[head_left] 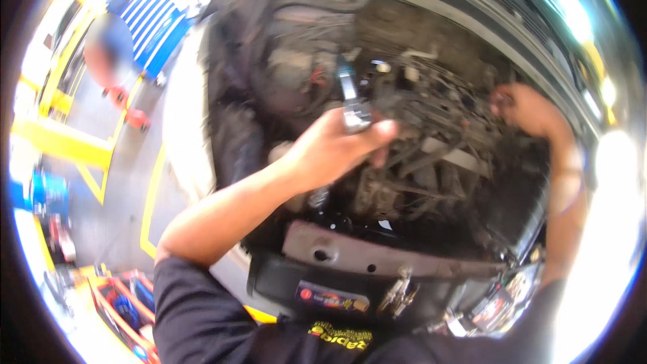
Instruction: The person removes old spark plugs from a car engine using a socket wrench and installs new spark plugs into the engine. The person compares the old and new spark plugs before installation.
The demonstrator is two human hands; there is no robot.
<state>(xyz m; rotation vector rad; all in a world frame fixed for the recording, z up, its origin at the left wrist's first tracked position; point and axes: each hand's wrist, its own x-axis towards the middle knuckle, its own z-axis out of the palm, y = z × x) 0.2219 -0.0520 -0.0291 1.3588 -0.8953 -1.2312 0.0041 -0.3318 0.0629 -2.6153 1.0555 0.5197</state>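
My left hand (337,145) reaches over the middle of the engine bay, closed around a shiny ratchet (357,116). The ratchet's round head shows at the hand, and its handle points away toward the far side. At the right of the engine (431,148), my right hand (529,109) reaches in with its fingers curled among the hoses and wiring. What those fingers hold, if anything, is too dark and blurred to make out.
The car's front crossmember (384,256) runs along the near side, with metal tools (401,293) lying on it. A red tool tray (121,303) stands at the lower left. Farther off are a yellow lift arm (64,145) and another person (111,50).
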